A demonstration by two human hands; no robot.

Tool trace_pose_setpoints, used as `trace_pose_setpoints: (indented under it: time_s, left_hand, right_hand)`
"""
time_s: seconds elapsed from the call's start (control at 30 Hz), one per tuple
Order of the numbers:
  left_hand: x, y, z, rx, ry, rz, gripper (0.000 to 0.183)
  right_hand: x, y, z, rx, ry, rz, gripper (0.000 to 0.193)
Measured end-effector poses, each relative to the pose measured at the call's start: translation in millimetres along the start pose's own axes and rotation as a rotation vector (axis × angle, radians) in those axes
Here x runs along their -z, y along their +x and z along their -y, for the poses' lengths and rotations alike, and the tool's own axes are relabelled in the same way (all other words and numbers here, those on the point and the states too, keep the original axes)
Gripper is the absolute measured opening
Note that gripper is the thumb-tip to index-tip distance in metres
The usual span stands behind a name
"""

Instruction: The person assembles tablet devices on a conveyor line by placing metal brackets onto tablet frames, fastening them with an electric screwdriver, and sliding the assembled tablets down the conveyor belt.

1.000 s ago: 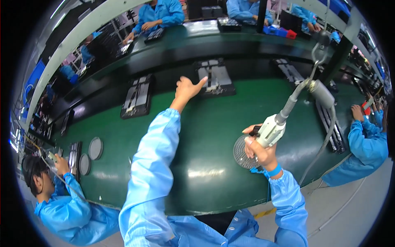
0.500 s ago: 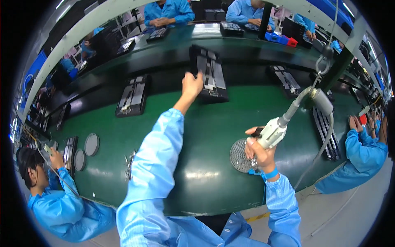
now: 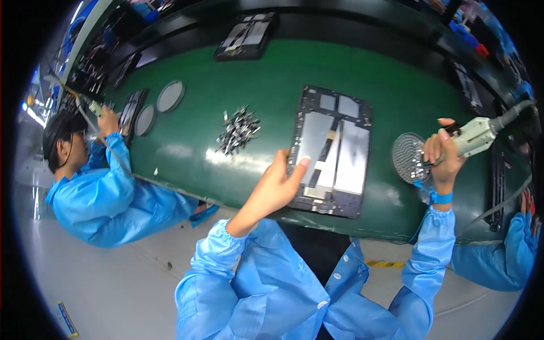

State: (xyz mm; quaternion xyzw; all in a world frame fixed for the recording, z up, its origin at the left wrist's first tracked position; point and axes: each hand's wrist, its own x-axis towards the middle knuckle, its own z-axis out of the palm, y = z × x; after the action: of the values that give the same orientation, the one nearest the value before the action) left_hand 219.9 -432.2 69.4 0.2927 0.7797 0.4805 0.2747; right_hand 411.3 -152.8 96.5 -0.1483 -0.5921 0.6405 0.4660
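Note:
An opened tablet point(image 3: 354, 153), its grey battery plates and dark circuit boards exposed, is at the front of the green table before me. My left hand point(image 3: 277, 184) grips its left edge, thumb over the top face and fingers at the side. In my right hand point(image 3: 443, 156) is a pale electric screwdriver point(image 3: 476, 137), hanging from a hose-like holder; my fingers wrap round its body. Just beside that hand, a round dimpled screw tray point(image 3: 407, 160) lies on the table, partly covered by my fingers. A blue band circles my right wrist.
A pile of small metal pieces point(image 3: 239, 131) lies left of the tablet. Two round grey dishes point(image 3: 170, 96) and a seated co-worker in blue point(image 3: 107, 175) are farther left. Another opened tablet point(image 3: 247, 37) sits at the far edge. A cable point(image 3: 493, 211) runs at right.
The tablet has come from the far side of the table to the front edge, carried by my left hand. My right hand still holds the screwdriver by the tray. The head view has shifted.

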Motion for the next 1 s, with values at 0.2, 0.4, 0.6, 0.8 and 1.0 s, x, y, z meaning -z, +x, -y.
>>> trace_pose_setpoints:
  time_s: [0.2,0.4,0.6,0.8,1.0]
  left_hand:
    - [86.7,25.9,-3.9,-0.239,0.447,-0.490,0.028]
    - [151.1,81.2,39.8,-0.023,0.553,-0.397,0.049]
    - [153.2,90.9,76.9,0.000,0.363,-0.340,0.033]
    - [156.7,78.3,53.6,-0.156,0.199,-0.358,0.023]
    - [162.4,75.5,24.1,-0.228,0.096,-0.355,0.019]
  right_hand:
    - [5.2,-3.3,-2.1,0.007,-0.039,0.015,0.027]
    - [-5.5,-3.2,1.0,0.027,-0.043,0.018,0.028]
    - [-8.0,-2.8,1.6,0.002,-0.003,0.032,0.028]
    - [-3.1,-2.1,-0.5,-0.023,-0.002,0.010,0.027]
    - [-4.8,-0.9,-0.3,-0.018,-0.003,0.020,0.028]
